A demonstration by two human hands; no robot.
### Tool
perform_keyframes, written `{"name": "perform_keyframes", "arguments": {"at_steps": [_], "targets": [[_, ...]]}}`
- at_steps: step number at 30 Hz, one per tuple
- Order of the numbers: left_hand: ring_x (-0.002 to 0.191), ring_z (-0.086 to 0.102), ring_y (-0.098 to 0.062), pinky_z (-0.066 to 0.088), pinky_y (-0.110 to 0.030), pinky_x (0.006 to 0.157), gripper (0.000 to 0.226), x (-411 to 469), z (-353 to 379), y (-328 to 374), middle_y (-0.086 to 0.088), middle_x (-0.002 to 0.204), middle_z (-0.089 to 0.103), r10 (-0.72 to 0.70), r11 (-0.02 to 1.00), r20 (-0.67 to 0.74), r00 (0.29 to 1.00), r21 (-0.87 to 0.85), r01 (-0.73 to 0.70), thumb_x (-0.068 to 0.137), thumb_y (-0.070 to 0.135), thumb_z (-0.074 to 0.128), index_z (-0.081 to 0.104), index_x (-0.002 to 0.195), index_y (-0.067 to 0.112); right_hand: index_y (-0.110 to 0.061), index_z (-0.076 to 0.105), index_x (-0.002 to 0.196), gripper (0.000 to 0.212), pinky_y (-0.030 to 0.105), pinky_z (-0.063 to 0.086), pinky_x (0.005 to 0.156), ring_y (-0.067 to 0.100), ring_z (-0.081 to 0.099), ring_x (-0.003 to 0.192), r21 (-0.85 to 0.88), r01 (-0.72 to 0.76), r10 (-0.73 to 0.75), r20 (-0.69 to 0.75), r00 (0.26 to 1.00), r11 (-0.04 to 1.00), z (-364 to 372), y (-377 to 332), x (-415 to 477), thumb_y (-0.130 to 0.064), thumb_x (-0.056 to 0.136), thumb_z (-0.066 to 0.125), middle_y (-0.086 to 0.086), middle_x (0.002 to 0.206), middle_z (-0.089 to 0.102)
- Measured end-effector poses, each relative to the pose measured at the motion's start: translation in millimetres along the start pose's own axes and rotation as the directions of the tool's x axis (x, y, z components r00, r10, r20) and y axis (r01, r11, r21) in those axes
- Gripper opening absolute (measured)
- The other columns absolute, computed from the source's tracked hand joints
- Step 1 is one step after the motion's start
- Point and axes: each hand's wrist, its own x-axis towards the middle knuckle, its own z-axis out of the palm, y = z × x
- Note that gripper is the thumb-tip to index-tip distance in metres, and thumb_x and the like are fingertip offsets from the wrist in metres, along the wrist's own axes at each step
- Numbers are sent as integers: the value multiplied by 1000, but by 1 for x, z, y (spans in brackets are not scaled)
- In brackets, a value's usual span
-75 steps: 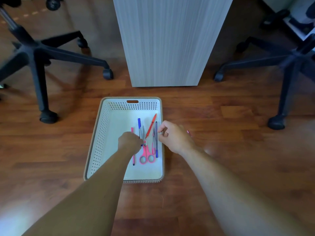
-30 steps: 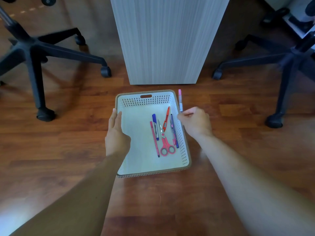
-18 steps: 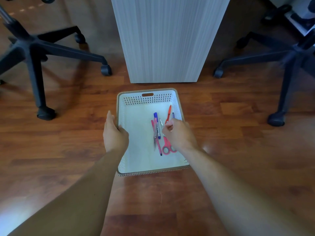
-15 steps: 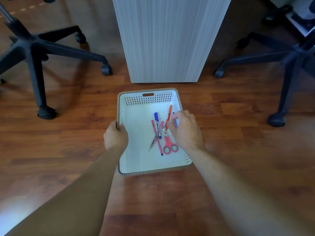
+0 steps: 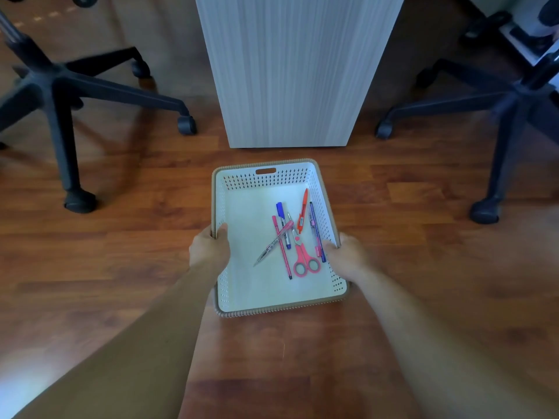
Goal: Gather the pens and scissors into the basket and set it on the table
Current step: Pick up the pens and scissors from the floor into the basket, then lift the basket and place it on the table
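A white perforated basket (image 5: 266,179) with a brown rim sits on the wooden floor in the middle of the head view. Inside lie pink-handled scissors (image 5: 305,261), a red pen (image 5: 302,211), a blue pen (image 5: 282,220), a pink pen (image 5: 281,246), a dark blue pen (image 5: 316,234) and a pink-and-silver pen (image 5: 273,243) lying slantwise. My left hand (image 5: 208,247) grips the basket's left rim, thumb inside. My right hand (image 5: 348,257) grips the right rim.
A pale wood-grain table leg panel (image 5: 296,71) stands just beyond the basket. Black wheeled office chair bases stand on the left (image 5: 60,92) and on the right (image 5: 508,98). Bare wooden floor (image 5: 121,252) surrounds the basket.
My right hand dropped the pink-and-silver pen into the basket, then moved from inside the basket to its right rim and closed on it. My left hand stayed on the left rim.
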Motion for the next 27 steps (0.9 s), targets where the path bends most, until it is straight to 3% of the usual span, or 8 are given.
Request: {"name": "perform_keyframes", "arguments": {"at_steps": [3,8,12,16,18,22,27], "targets": [[73,61,-12,45,-26,60,22,-4,1,-1,8,87,67,-6,1000,7,1000,5,6,110,45,45,64,112,33,-20,73,119,26,30,50,74,27,71,92,20,-8,8,-8,1000,1000,-3,2,0,-32,109,52,4,111,78],[93,72,-29,58,-38,79,32,-18,2,-1,-3,102,75,-43,999,37,998,-15,43,109,47,46,70,117,28,-18,72,130,35,26,45,62,23,69,88,29,-22,22,-20,1000,999,-11,0,-15,-36,111,49,1,108,73],[104,73,-30,61,-47,96,40,-42,-10,6,-1,111,77,-44,998,47,998,-49,46,107,50,47,70,131,27,-21,69,136,38,24,44,58,11,63,74,51,-50,52,-48,997,997,-20,-8,-40,-40,112,45,1,108,72],[85,71,-25,58,-37,76,34,-74,-52,34,2,92,76,-15,999,63,998,-49,18,107,51,49,73,108,27,-21,70,134,39,24,44,61,7,63,76,82,-50,52,-23,998,995,-46,-32,-91,-43,113,45,-1,106,71],[81,70,-22,54,-33,67,32,-99,-82,59,5,90,76,5,1000,62,998,-25,-4,106,52,49,73,110,31,-17,72,129,39,28,43,65,16,63,80,94,-43,47,-34,998,995,-65,-51,-126,-41,113,47,-2,99,68],[71,63,-21,47,-32,61,35,-165,-157,129,-4,88,75,11,1000,82,997,22,-13,106,53,48,74,105,29,-20,69,116,30,15,49,58,12,68,80,160,-67,68,-1,998,985,-119,-103,-207,-41,114,48,-7,94,73],[71,62,-17,45,-29,58,31,-254,-259,235,8,82,69,20,999,95,995,25,-22,107,51,47,72,105,32,-19,73,124,40,31,57,71,22,73,90,143,-70,68,24,997,987,-209,-191,-314,-47,112,48,4,110,79]]}}
